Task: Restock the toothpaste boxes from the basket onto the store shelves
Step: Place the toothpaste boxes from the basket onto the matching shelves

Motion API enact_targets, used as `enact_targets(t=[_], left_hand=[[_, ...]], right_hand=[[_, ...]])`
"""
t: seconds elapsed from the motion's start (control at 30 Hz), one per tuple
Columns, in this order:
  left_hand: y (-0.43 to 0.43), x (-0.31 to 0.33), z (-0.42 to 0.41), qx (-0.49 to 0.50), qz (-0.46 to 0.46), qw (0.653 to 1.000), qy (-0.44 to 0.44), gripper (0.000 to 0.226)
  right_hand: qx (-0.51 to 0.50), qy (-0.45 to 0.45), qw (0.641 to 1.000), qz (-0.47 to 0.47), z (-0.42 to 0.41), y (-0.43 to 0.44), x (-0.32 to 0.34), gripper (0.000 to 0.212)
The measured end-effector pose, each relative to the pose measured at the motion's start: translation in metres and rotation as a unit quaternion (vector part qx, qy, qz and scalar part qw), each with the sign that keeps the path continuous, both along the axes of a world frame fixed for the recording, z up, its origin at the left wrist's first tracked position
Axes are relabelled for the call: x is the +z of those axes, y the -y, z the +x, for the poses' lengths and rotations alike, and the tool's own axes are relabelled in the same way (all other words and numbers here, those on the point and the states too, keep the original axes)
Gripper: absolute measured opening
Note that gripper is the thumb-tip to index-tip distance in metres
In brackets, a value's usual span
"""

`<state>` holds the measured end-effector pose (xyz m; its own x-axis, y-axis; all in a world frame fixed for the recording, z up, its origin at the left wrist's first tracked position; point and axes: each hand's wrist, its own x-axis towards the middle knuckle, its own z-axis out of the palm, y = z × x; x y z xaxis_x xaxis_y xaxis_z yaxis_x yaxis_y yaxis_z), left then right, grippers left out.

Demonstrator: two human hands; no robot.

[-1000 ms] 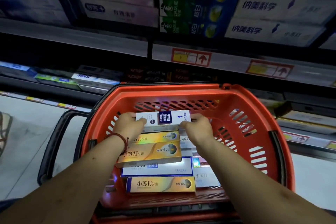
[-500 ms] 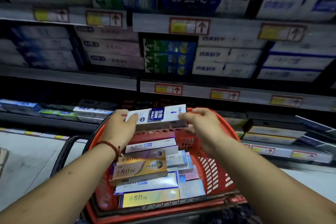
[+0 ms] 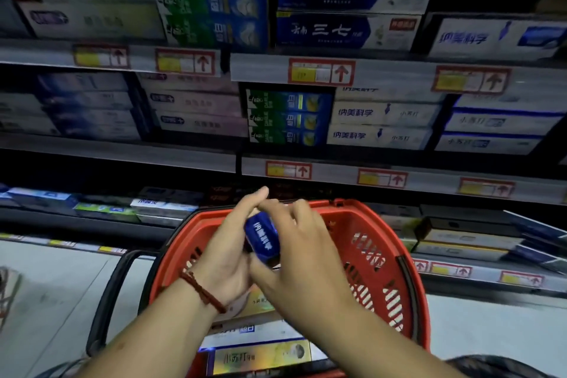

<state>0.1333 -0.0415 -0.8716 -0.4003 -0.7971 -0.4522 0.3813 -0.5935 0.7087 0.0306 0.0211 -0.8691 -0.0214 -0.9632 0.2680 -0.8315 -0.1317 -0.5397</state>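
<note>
- Fingers (image 3: 277,209) of both hands: wrapped round one toothpaste box (image 3: 261,239), blue end face toward the viewer, held above the basket (image 3: 389,255).
- Left hand (image 3: 227,258): cups the box from the left; red cord bracelet (image 3: 202,291) on the wrist.
- Right hand (image 3: 300,248): covers the box from the right and top.
- Basket: red plastic, black handle (image 3: 107,294); more boxes (image 3: 260,356) lie flat inside.
- Shelves (image 3: 383,74): stacked toothpaste cartons, price tags (image 3: 320,72) along the edges.
</note>
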Motion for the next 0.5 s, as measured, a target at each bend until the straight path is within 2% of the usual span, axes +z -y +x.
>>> enact_targets(t=[0.1,0.17,0.23,0.33,0.4,0.47,0.5], left_hand=[[0.011,-0.005,0.005,0.045,0.001,0.999,0.009,0.037],[0.019,-0.006,0.007,0.054,-0.001,0.998,-0.016,0.043],[0.024,-0.005,0.01,0.043,0.01,0.998,-0.05,0.051],[0.025,-0.004,0.015,-0.006,0.003,0.996,-0.085,0.054],[0.025,-0.003,0.019,-0.044,-0.003,0.996,-0.084,0.056],[0.026,-0.003,0.023,-0.065,0.004,0.995,-0.076,0.051],[0.027,-0.002,0.025,-0.071,0.011,0.995,-0.074,0.052]], right_hand=[[0.066,0.028,0.997,0.04,0.0,0.002,0.003,0.06],[0.074,0.121,0.988,0.059,-0.009,0.01,0.008,0.056],[0.027,0.202,0.978,0.047,-0.022,0.021,0.01,0.047],[-0.132,0.249,0.959,0.028,-0.048,0.043,0.008,0.038],[-0.228,0.338,0.911,0.06,-0.065,0.055,0.01,0.046],[-0.245,0.495,0.825,0.119,-0.078,0.062,0.014,0.053],[-0.229,0.563,0.779,0.154,-0.081,0.064,0.016,0.048]])
